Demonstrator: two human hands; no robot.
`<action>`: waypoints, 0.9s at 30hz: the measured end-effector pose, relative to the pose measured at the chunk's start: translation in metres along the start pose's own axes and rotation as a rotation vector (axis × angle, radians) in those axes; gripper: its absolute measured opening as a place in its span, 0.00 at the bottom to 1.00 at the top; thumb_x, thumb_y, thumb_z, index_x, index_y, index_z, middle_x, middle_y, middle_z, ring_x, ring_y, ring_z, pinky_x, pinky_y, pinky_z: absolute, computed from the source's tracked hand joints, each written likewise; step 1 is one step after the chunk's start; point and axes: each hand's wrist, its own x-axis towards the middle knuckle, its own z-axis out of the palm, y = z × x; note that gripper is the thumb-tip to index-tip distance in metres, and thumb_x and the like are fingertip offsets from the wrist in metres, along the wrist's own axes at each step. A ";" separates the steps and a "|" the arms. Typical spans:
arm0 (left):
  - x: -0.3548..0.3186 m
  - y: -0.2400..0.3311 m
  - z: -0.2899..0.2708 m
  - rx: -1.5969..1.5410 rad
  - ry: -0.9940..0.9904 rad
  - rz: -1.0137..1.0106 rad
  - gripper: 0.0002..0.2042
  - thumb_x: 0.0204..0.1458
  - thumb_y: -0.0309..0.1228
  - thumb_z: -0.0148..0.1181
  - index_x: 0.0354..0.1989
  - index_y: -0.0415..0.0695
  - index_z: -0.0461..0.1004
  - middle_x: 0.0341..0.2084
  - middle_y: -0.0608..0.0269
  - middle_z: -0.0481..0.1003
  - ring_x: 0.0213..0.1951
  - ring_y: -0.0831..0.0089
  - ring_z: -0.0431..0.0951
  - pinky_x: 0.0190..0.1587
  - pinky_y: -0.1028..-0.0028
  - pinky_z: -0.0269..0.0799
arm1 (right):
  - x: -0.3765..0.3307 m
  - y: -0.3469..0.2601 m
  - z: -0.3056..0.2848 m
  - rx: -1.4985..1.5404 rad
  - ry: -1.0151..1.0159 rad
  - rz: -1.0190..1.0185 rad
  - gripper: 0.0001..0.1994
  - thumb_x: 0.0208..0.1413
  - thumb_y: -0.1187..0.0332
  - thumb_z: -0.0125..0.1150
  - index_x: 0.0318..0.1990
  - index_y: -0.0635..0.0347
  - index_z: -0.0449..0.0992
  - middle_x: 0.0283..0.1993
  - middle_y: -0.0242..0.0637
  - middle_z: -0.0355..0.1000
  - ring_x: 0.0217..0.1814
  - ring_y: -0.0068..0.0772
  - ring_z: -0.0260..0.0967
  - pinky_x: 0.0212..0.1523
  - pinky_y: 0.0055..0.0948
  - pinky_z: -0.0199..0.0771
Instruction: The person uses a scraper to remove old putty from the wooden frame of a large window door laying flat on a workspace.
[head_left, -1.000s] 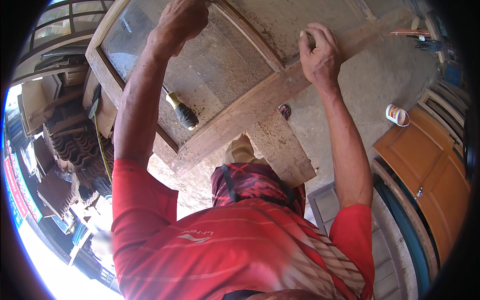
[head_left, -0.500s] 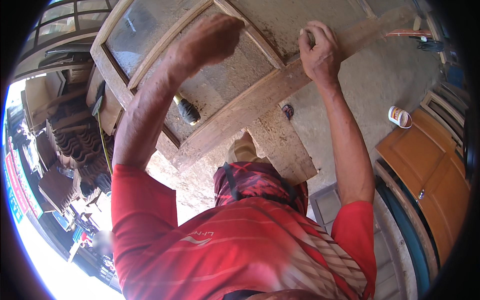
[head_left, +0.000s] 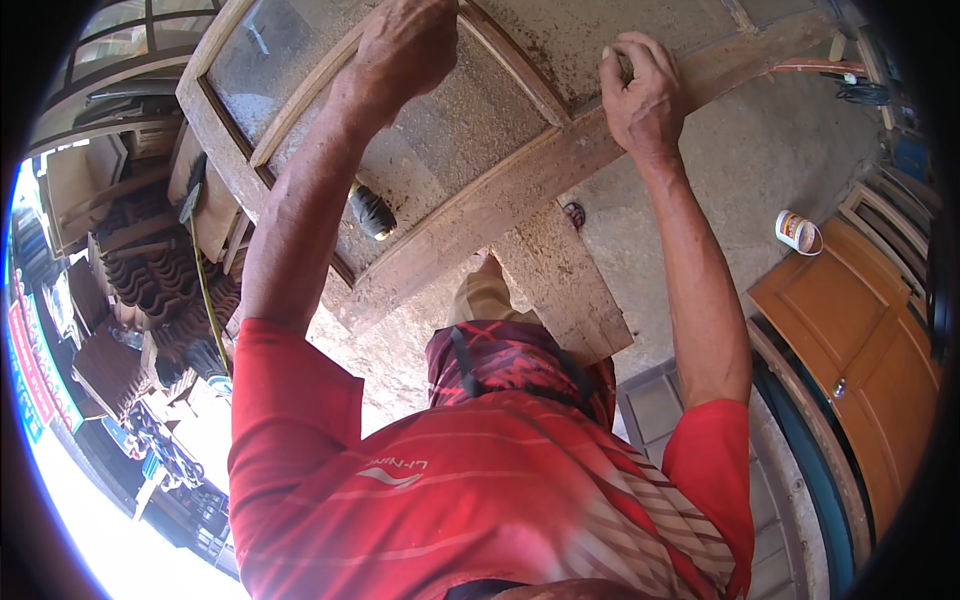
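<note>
A wooden door frame with glass panes [head_left: 480,205] lies in front of me, with debris scattered on its glass. My left hand [head_left: 410,50] is closed above the far part of the panes, near a narrow wooden glazing bar [head_left: 515,65]. What it holds, if anything, is hidden behind the fingers. My right hand [head_left: 645,95] rests over the frame's long near rail, fingers loosely curled and thumb apart. Nothing shows between them. Beside my left forearm, a short object with a black-wrapped end [head_left: 373,212] lies on the glass, partly covered by the arm.
A wooden board [head_left: 560,280] sticks out below the frame near my legs. To the right are a white bucket [head_left: 798,232] and an orange-brown panel door [head_left: 850,350]. Stacked carved wood pieces [head_left: 150,270] and a long thin pole [head_left: 205,290] stand at left.
My left hand has moved farther away from me and a little left, still closed. The right hand stays at the rail, and the whole view has shifted slightly.
</note>
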 end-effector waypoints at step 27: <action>-0.134 0.040 -0.012 -0.739 -0.110 -0.218 0.23 0.69 0.41 0.52 0.66 0.38 0.68 0.50 0.35 0.78 0.52 0.44 0.80 0.54 0.55 0.76 | -0.002 -0.012 -0.007 0.006 -0.100 0.090 0.11 0.63 0.65 0.61 0.43 0.65 0.80 0.49 0.46 0.77 0.52 0.53 0.74 0.53 0.44 0.74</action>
